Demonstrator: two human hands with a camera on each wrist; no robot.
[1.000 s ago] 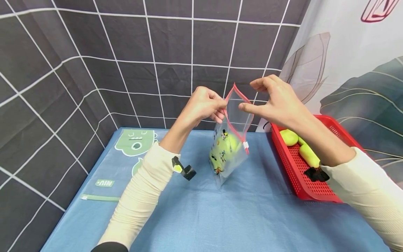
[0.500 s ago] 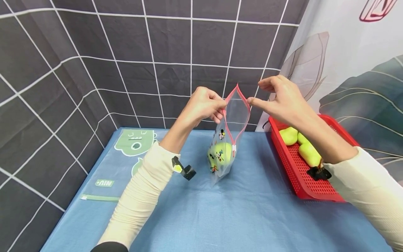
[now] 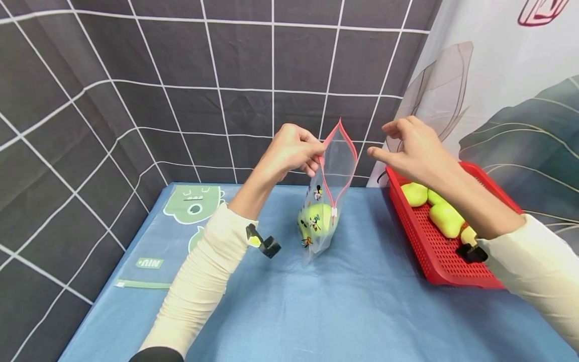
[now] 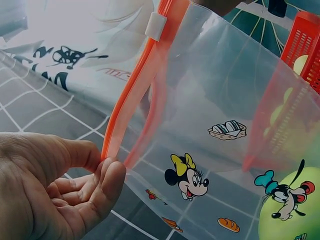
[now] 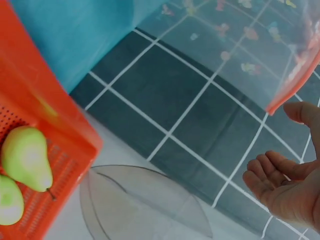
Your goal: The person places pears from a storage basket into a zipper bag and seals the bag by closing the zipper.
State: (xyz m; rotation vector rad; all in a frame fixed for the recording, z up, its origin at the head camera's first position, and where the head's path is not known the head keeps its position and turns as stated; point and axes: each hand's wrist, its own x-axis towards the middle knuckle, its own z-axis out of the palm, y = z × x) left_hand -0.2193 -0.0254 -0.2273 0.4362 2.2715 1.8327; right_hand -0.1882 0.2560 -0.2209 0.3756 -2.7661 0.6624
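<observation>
A clear zip bag (image 3: 338, 166) with a red zip edge and cartoon prints stands with its mouth spread apart. Inside, at the bottom, lies a yellow-green fruit (image 3: 318, 219), seen through the plastic. My left hand (image 3: 294, 149) pinches the bag's rim between thumb and fingers; the left wrist view shows that pinch on the orange-red edge (image 4: 116, 131), with the white slider (image 4: 156, 26) at its far end. To the right of the mouth, my right hand (image 3: 413, 146) is apart from the bag, thumb and fingers spread, holding nothing.
A red basket (image 3: 413, 241) with several yellow-green pears (image 5: 26, 157) stands at the right, beneath my right forearm. A flat zip bag (image 3: 149, 251) with green prints lies at the left of the blue table (image 3: 316, 311). A dark tiled backdrop (image 3: 244, 60) rises behind.
My right hand has moved right, off the bag's rim. The bag's mouth has swung wider and its slider has shifted left. My left hand keeps its pinch in nearly the same place.
</observation>
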